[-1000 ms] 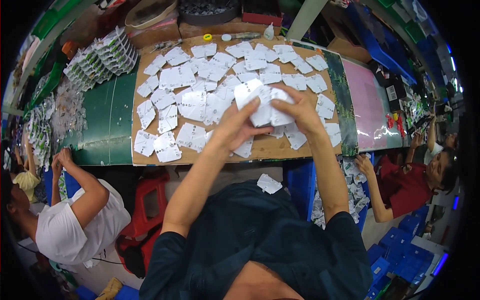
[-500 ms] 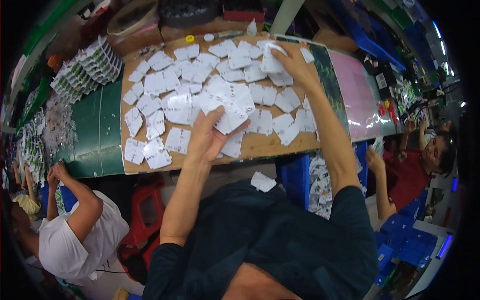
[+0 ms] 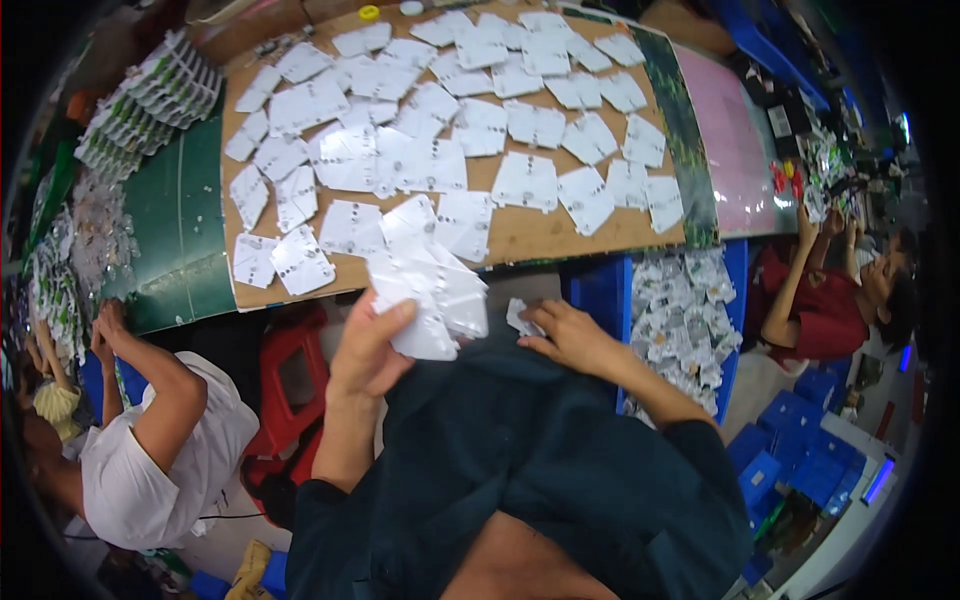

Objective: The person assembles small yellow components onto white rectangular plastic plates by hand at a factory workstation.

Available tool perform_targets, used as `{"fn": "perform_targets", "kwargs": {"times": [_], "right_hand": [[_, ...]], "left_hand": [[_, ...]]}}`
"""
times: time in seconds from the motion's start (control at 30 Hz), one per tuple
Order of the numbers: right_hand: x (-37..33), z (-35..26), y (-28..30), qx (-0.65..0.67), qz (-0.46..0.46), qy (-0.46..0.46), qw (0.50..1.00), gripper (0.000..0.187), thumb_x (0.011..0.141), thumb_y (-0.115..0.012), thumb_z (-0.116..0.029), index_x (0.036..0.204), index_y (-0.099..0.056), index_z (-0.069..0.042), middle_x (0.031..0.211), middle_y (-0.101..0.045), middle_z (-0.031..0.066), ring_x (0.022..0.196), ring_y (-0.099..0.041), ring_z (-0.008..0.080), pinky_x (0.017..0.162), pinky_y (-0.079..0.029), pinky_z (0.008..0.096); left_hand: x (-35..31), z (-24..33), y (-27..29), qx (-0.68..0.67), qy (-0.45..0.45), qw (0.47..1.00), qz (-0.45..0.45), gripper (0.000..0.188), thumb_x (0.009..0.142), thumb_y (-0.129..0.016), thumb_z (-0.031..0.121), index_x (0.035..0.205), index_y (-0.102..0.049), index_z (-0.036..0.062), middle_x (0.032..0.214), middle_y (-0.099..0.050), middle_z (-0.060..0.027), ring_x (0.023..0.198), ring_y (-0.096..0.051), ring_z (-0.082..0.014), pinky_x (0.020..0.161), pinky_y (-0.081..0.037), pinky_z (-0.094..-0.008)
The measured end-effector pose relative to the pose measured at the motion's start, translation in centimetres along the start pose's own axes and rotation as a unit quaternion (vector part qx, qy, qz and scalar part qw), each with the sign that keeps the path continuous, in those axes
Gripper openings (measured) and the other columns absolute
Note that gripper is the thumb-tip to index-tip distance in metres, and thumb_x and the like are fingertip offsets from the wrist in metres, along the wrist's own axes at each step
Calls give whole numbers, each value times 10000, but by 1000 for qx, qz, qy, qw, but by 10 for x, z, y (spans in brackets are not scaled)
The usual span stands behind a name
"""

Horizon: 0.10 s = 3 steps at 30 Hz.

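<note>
My left hand (image 3: 372, 345) is closed round a fanned stack of thin white plastic plates (image 3: 425, 290), held over my lap just off the table's near edge. The thumb presses on the top plate. To its right, my right hand (image 3: 575, 340) is down at my lap with its fingertips closed on a small white piece (image 3: 520, 318); part of that piece is hidden by the fingers. Many similar white plates (image 3: 525, 180) with small dark round marks lie spread over the brown board (image 3: 530, 235), some overlapping.
A blue bin (image 3: 735, 300) of white parts stands below the table edge at right. Green-and-white parts (image 3: 150, 95) are stacked at far left, beside a green mat (image 3: 185, 225). A person in white (image 3: 165, 455) sits left near a red stool (image 3: 290, 370); another in dark red (image 3: 810, 300) works right.
My right hand has come from the far right of the board down to my lap and the small white piece there. My left hand has drawn its stack back toward me.
</note>
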State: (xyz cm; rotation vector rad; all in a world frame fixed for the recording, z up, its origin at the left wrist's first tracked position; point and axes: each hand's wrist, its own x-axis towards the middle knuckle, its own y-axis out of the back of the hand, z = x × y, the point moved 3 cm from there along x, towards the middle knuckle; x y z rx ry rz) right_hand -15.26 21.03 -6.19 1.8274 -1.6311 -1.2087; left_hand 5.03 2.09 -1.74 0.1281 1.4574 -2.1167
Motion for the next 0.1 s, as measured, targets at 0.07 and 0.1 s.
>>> {"fn": "perform_targets", "kwargs": {"times": [0.07,0.1], "right_hand": [[-6,4,-15,46,27,5,999,383,881,-660,-296,1163,-611,-43,1111,-588,200,1060,-574,389,898,-480,464],[-5,5,-14,29,-6,-12,999,384,895,-657,-300,1185,-595,-56,1152,-580,188,1095,-568,371,928,-483,417]], "left_hand": [[-7,-11,-7,1,5,1000,9,595,893,-651,102,1410,-366,27,1311,-537,-146,1192,-559,-310,987,-478,-506],[-6,-15,-7,5,12,1000,-7,615,893,-653,107,1422,-352,27,1333,-523,-146,1222,-536,-318,998,-463,-534]]}}
